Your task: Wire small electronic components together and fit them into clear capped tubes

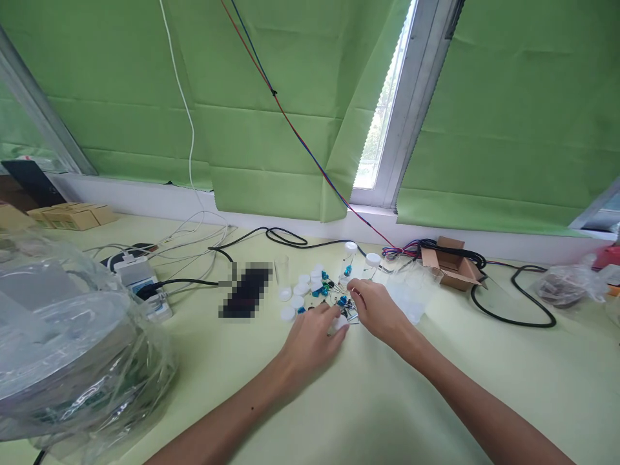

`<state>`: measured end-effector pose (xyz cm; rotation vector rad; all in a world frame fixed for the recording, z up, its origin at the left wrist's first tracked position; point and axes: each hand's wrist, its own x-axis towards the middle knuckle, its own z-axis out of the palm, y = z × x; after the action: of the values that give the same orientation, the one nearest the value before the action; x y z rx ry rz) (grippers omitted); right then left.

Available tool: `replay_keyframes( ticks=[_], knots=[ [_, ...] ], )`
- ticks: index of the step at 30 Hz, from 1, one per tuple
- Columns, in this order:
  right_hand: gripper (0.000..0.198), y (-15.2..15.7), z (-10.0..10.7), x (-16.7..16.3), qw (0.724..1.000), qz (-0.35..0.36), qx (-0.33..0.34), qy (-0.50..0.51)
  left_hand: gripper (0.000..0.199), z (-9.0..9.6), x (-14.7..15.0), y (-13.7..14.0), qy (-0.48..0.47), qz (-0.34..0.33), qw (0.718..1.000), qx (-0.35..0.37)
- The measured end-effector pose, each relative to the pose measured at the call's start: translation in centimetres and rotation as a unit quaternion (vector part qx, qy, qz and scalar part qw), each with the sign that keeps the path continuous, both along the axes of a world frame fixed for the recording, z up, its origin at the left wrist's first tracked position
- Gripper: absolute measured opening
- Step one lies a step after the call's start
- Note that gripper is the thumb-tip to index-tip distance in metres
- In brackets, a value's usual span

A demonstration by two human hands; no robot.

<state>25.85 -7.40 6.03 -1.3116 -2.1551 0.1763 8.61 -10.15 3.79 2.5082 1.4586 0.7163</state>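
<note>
My left hand (pixel 314 336) rests low over the near side of a pile of small electronic parts (pixel 332 290), its thumb and fingers curved around a whitish round piece that looks like a lid (pixel 340 321). At the pile's right side, my right hand (pixel 375 310) has its thumb and forefinger pinched together; anything between the tips is too small to make out. Blue and green parts and thin metal leads show in the pile. Several loose white lids (pixel 298 301) lie on its left. Behind stand clear vials with white caps, one (pixel 349 261) with a blue part inside.
Pale green table (pixel 387 400). On the left are a large plastic-wrapped spool (pixel 72 349), a power strip (pixel 145 284) and a pixelated dark object (pixel 247 290). Black cable (pixel 290 239) runs along the back. An open cardboard box (pixel 450 265) and a plastic bag (pixel 564 281) stand right.
</note>
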Motion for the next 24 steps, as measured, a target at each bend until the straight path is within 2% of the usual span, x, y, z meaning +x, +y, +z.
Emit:
replay_keyframes(
  ticks=[4, 8, 11, 14, 16, 19, 24],
  knots=[
    [0.019, -1.3, -2.1, 0.2, 0.998, -0.013, 0.016, 0.057, 0.012, -1.2, 1.1, -1.0, 0.048, -0.03, 0.998, -0.01],
    [0.017, -2.9, -4.8, 0.0, 0.99, -0.017, 0.058, 0.124, 0.011, -1.8, 1.3, -1.0, 0.037, -0.047, 0.998, -0.009],
    [0.017, -3.8, -6.2, -0.3, 0.985, -0.007, 0.094, 0.143, 0.014, -1.3, 0.9, -0.7, 0.011, -0.081, 0.996, -0.015],
    [0.017, -4.1, -6.6, -0.6, 0.981, -0.005, 0.116, 0.158, 0.016, -0.2, -0.1, -0.2, 0.004, -0.103, 0.995, -0.014],
    [0.016, -4.1, -6.6, -0.7, 0.981, 0.0, 0.119, 0.156, 0.017, 0.6, -0.9, 0.5, -0.006, -0.086, 0.996, -0.006],
    [0.014, -4.0, -6.7, -0.8, 0.984, 0.022, 0.111, 0.14, 0.019, 1.3, -2.0, 1.7, -0.019, -0.016, 1.0, 0.016],
    [0.02, -4.1, -6.7, -0.9, 0.988, 0.059, 0.095, 0.103, 0.019, 0.8, -3.2, 3.3, 0.014, 0.064, 0.998, -0.001]
  ],
)
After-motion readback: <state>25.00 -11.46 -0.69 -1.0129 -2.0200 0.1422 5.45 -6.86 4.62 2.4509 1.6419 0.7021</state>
